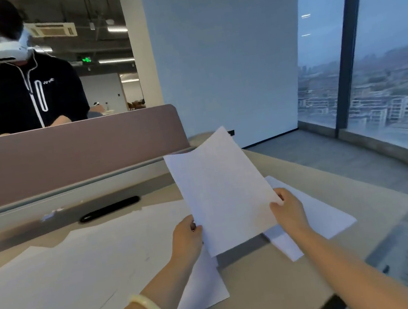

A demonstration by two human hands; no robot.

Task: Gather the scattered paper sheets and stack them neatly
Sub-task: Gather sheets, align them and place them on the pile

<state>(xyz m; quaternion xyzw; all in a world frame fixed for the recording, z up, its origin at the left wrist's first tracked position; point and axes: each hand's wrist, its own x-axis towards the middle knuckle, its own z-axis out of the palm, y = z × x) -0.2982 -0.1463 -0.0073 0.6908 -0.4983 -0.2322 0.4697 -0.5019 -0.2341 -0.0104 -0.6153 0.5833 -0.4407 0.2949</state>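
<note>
White sheet (223, 190) is pinched at its lower corners by your left hand (186, 235) and right hand (290, 210), held up just above the small pile (329, 215) beneath your right fingers (282, 195); the grip is shallow, so it may bow, slip and land skewed.

The raised white paper sheet (223, 190) hides the fingers of the left hand (187, 238) and right hand (288, 210) behind it and part of the white paper stack (321, 216) on the desk (269, 289). Loose white sheets (57, 274) run off the left edge. A mauve desk divider (66, 152) conceals the black-jacketed person (32, 94) below the chest.
</note>
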